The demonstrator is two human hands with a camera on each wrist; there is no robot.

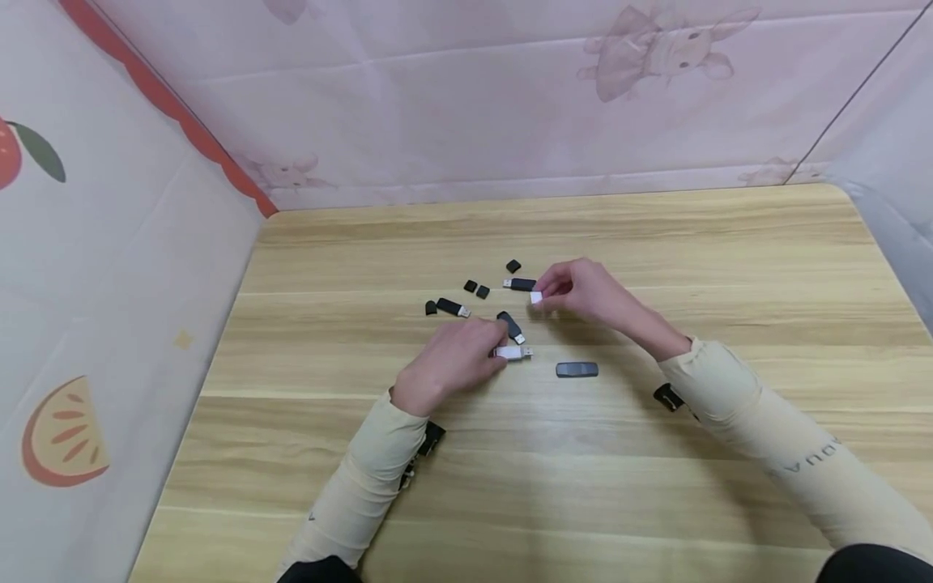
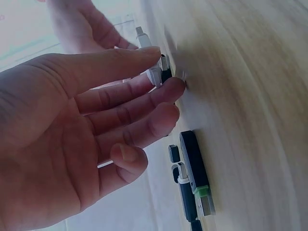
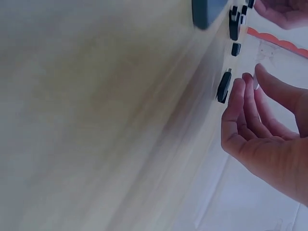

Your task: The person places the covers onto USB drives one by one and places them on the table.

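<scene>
My left hand point(image 1: 459, 360) pinches a white USB stick point(image 1: 512, 353) between thumb and fingers, its metal plug pointing right. In the left wrist view the thumb lies over part of the white stick point(image 2: 143, 40). Up and to the right, my right hand point(image 1: 589, 293) holds a small white cap point(image 1: 536, 297) between thumb and fingertips. Close beside those fingertips lies a black USB stick point(image 1: 521, 284) with its plug bare. Another dark USB stick point(image 1: 510, 326) lies just beyond the left fingers, plug toward the white stick.
On the wooden table point(image 1: 627, 478), a grey USB stick point(image 1: 577, 370) lies right of the left hand. A black USB stick point(image 1: 450, 307) lies behind it, beside a black cap point(image 1: 431, 308). Further caps point(image 1: 470, 286) and a lone cap point(image 1: 513, 265) lie farther back.
</scene>
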